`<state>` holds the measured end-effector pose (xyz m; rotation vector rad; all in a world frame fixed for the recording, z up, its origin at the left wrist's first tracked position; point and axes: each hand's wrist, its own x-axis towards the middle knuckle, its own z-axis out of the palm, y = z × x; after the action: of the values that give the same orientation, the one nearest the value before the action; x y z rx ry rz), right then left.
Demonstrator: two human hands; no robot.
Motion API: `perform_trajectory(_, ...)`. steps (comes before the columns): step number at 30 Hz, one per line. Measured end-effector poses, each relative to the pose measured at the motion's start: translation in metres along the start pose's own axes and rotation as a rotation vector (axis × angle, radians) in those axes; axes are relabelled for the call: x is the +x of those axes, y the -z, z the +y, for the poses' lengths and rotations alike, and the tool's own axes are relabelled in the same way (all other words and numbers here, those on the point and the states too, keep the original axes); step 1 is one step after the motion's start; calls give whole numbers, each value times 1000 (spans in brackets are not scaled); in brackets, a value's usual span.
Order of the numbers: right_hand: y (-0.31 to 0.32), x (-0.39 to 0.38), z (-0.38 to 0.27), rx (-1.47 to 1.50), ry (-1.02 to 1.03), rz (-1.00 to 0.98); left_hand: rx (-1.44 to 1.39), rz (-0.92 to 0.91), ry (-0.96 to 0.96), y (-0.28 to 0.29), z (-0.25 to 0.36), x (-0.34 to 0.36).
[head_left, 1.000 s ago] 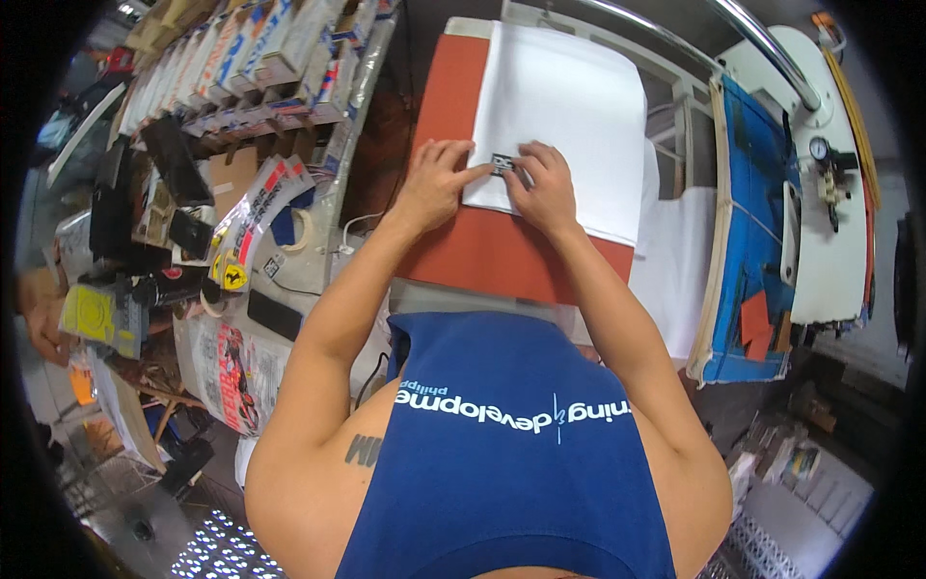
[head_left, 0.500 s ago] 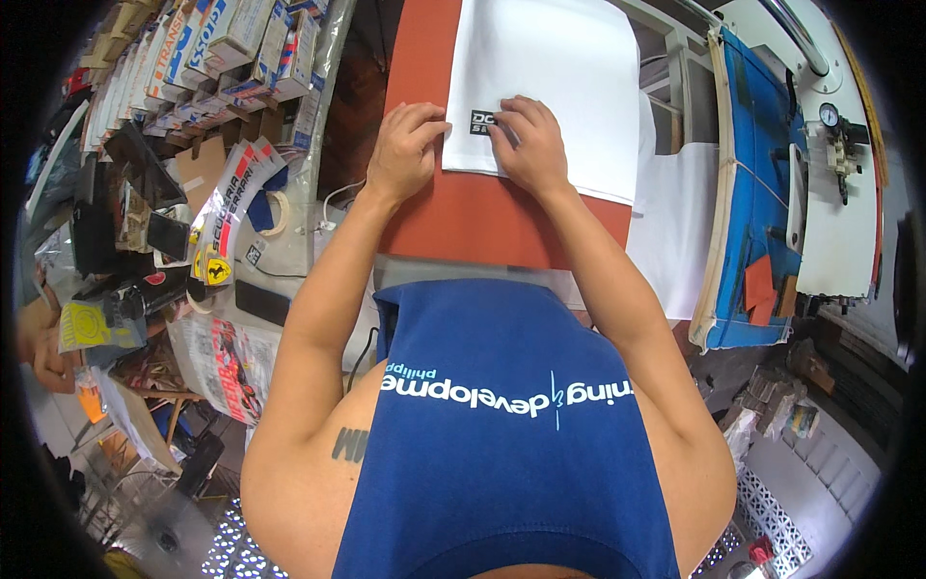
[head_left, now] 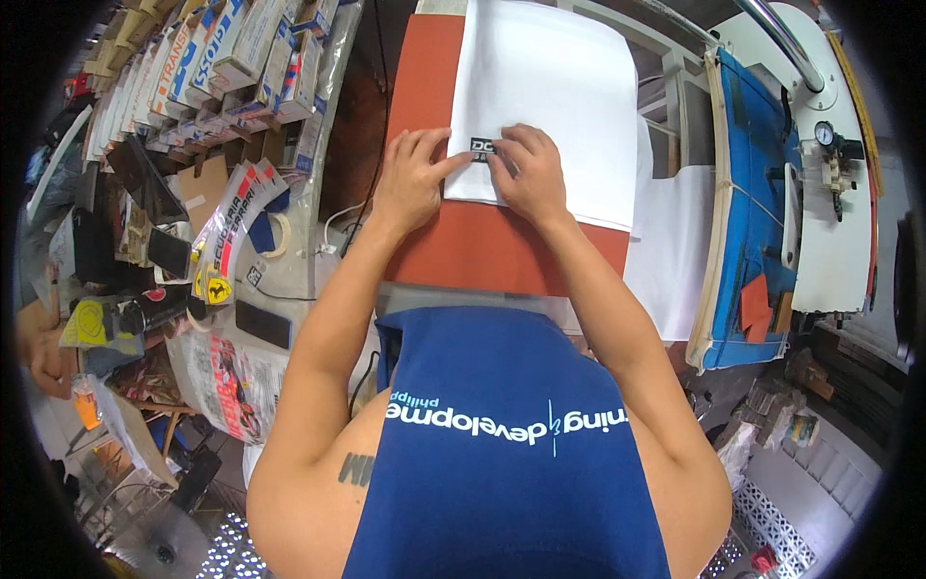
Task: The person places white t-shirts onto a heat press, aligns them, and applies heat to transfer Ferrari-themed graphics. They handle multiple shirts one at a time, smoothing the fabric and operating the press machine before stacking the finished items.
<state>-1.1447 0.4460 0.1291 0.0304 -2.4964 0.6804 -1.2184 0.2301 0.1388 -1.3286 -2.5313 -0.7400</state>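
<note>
The white sheet (head_left: pixel 569 96) lies flat over the red pad (head_left: pixel 473 246), the pad bare along its 9 o'clock and 6 o'clock sides, so I'd call the laying-out done. The small black label (head_left: pixel 481 146) with pale lettering sits on the sheet, toward 8 o'clock from its middle, near the corner. My left hand (head_left: pixel 415 183) is at 9 o'clock of the label, loosely spread, index finger stretched to its edge. My right hand (head_left: pixel 529 174) is at 3 o'clock of it, thumb and fingertips right against it; whether they pinch it, I can't tell. My hands are just apart, with the label between them. I judge the placing nearly complete: the label looks roughly level with the sheet's near edge, but my fingertips aren't off it yet. Whether it's fastened down, I can't tell. A second white sheet (head_left: pixel 670 270) lies at 4 o'clock, beside the blue panel (head_left: pixel 748 193) at 3 o'clock.
</note>
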Motion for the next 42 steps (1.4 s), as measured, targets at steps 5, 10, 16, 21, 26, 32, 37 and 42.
perform_trajectory(5, 0, -3, 0, -6, -12, -9, 5, 7, -7, 0, -1, 0)
perform_trajectory(10, -3, -7, 2, -5, -19, -13, 24, -7, -11, 2, -1, 0)
perform_trajectory(16, -1, -4, 1, 7, -25, -13, 22, -4, -13, 2, -1, 1)
perform_trajectory(21, -1, -1, -4, -28, -58, -24, -13, 30, -4, -4, -2, 1)
perform_trajectory(26, 23, 25, -7, 87, -215, -21, -114, 103, 165, -3, 2, 25)
perform_trajectory(32, 273, -52, 37, -496, -95, 550, -269, -58, 432, 82, -57, -34)
perform_trajectory(37, 448, -172, 82, -1057, -626, 772, -134, -66, 1034, 87, -100, -157)
perform_trajectory(42, 486, -195, 118, -1033, -765, 114, -53, -284, 1055, 11, -79, -256)
